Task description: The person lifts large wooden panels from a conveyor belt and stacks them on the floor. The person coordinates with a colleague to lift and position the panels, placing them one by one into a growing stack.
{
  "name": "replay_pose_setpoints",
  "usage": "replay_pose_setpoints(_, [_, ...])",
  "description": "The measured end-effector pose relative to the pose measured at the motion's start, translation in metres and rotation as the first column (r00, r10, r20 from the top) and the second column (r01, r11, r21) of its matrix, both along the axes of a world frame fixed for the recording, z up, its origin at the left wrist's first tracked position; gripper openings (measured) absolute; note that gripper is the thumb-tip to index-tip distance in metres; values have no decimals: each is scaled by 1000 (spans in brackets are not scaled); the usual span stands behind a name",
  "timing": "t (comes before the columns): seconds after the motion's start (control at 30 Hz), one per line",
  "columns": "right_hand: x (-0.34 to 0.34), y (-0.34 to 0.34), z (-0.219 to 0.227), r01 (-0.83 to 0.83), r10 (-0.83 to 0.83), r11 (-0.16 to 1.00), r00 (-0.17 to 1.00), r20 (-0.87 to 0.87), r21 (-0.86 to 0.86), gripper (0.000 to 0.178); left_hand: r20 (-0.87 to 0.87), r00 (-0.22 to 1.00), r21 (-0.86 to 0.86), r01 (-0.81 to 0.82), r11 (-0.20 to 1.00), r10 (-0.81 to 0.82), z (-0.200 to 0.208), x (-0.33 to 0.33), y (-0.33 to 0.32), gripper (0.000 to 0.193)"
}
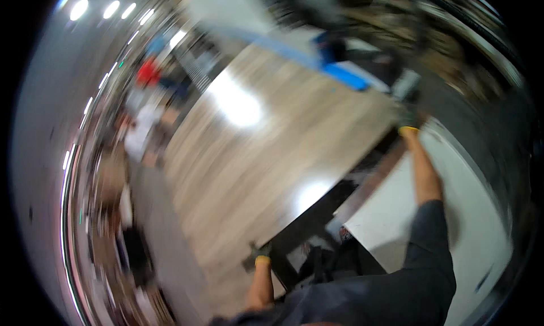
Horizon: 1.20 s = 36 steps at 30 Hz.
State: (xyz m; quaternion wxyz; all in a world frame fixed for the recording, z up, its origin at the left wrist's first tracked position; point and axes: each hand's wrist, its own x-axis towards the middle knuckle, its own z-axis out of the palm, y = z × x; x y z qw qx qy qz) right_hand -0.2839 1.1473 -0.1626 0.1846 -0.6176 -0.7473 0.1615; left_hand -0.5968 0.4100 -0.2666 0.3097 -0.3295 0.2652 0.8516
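Observation:
A large board with a light wood-grain face [266, 139] stretches out in front of me, its glossy surface reflecting bright lights. At its near edge, my left hand [259, 252], in a dark glove with a yellow cuff, grips the board with the fingers over the face. Far out to the right, my right hand [407, 121], gloved the same way, is at the board's right corner. Motion blur smears its fingers, but it appears closed on the edge.
A white panel [391, 212] lies to my right, beneath my right arm. Beyond the board are a blue rail [345, 77] and dark machine parts [385, 65]. Blurred people, one in a red top [148, 72] and one in white [141, 130], are at the left among stacked materials.

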Motion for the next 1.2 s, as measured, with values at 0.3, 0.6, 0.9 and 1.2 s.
replay_pose_setpoints(0.3, [69,58,-69,-192,218,975,934,284,-116,47,-25,996,-165,-89,982,86,30,101,6,67])
replay_pose_setpoints(0.6, [75,59,-80,-211,256,964,900,352,-162,51,89,993,80,-83,993,76,43,165,-5,55])
replay_pose_setpoints(0.9, [56,48,-75,-313,370,929,824,430,-198,55,122,979,-118,-148,982,162,84,251,-31,61])
replay_pose_setpoints(1.2, [104,49,-70,-344,416,909,768,487,-234,59,155,967,-164,-179,970,204,100,322,-71,56])
